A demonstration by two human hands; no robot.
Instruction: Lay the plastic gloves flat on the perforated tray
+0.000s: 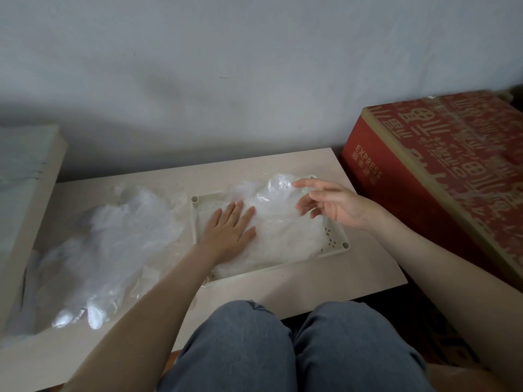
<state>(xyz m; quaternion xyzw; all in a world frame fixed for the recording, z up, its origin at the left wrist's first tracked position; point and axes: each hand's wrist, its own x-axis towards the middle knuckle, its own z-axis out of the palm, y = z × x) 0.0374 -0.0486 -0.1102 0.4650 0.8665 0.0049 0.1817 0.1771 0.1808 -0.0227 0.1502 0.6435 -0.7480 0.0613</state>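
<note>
Left hand (229, 229), fingers straight, presses the plastic gloves (285, 233) onto the perforated tray (341, 246) while the right hand (325, 206) hovers slack-fingered and empty; the puffed film overhanging the far rim would likely spring up or slide off once unweighted.

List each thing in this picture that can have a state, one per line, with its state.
Left hand: open, pressing flat on tray gloves.
Right hand: open, fingers spread, holding nothing.
Tray gloves: piled, far end crumpled.
Perforated tray: on table, mostly covered.
Loose gloves: heaped on table, left of tray.
Red box: closed.
</note>
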